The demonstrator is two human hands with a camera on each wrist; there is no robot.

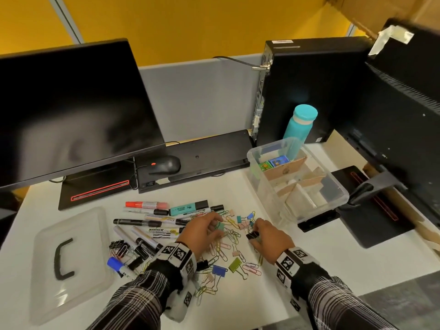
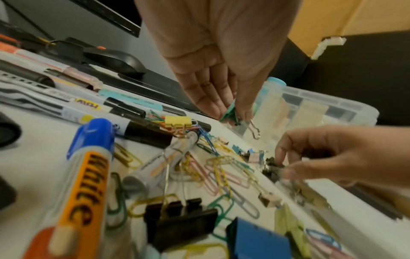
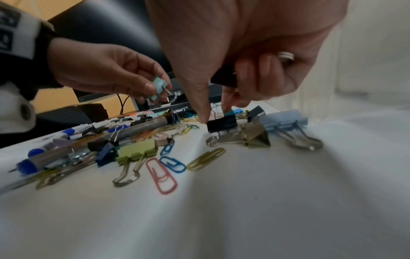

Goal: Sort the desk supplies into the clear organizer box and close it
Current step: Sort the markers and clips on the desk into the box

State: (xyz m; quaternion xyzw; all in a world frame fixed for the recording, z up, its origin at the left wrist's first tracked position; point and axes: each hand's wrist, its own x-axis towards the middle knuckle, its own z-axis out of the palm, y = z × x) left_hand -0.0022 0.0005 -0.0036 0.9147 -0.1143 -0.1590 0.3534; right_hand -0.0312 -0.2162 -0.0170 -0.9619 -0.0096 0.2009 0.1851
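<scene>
My left hand point(image 1: 217, 224) hovers over the pile and pinches a teal binder clip point(image 2: 229, 111) between thumb and fingertips, its wire handle hanging down. My right hand point(image 3: 214, 113) pinches a black binder clip point(image 3: 221, 124) that rests on the desk, and another black clip point(image 3: 223, 78) is tucked under its curled fingers. Coloured paper clips point(image 1: 228, 244) and more binder clips lie scattered around both hands. Several markers point(image 1: 154, 220) lie left of them. The clear organizer box point(image 1: 342, 194) stands open to the right, with cardboard dividers and small items inside.
The box's clear lid point(image 1: 71, 258) with a black handle lies at the left. A monitor point(image 1: 71, 110), mouse point(image 1: 166, 164) and keyboard point(image 1: 202, 156) sit behind the pile. A teal bottle point(image 1: 301, 125) and a computer tower point(image 1: 309, 86) stand behind the box. A second monitor stand point(image 1: 371, 206) lies beside the box.
</scene>
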